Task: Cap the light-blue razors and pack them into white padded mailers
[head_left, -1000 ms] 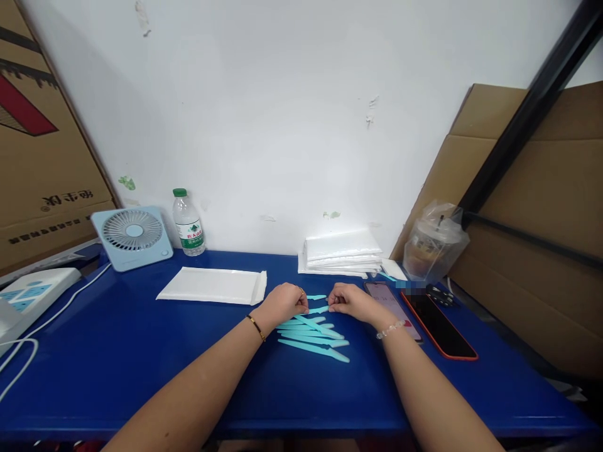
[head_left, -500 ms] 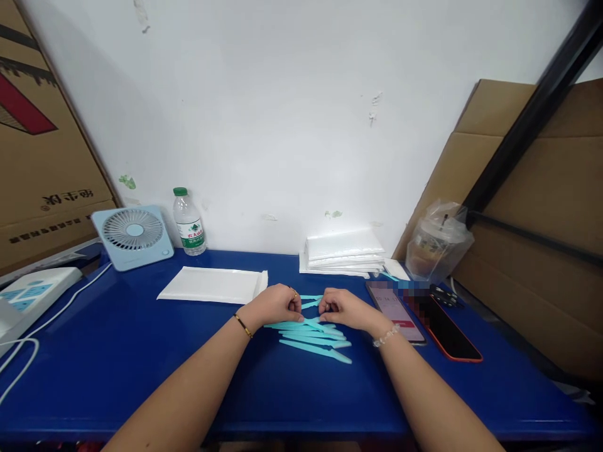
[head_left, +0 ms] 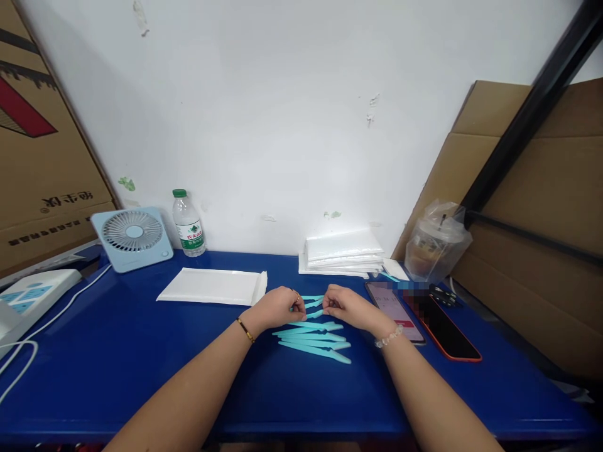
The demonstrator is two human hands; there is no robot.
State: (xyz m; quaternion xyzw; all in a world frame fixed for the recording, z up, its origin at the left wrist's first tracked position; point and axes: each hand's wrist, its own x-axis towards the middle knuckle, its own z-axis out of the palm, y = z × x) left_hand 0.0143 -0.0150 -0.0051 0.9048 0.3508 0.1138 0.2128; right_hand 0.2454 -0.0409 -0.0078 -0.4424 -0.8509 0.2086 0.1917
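Observation:
Several turquoise eyebrow razors (head_left: 313,353) lie fanned out on the blue table (head_left: 301,402) below my hands. One eyebrow razor (head_left: 315,314) stretches between my two hands. My left hand (head_left: 281,307) is closed, its thumb and fingers pinching the left end. At the other end, my right hand (head_left: 340,306) pinches with curled fingers, the very tip hidden by them. Just beyond this one, a couple more razors (head_left: 311,297) rest on the table, partly covered by my fingers.
A white padded envelope (head_left: 211,285) lies left of my hands. Further back is a stack of similar envelopes (head_left: 343,251). Two phones (head_left: 396,311) and a bagged drink cup (head_left: 433,245) are at right. A fan (head_left: 134,235), a bottle (head_left: 189,229) and a white cable (head_left: 70,307) occupy the left.
Both hands have shifted slightly away from me, bringing one razor from the fanned group toward those at the back. The nearer razors stay on the table.

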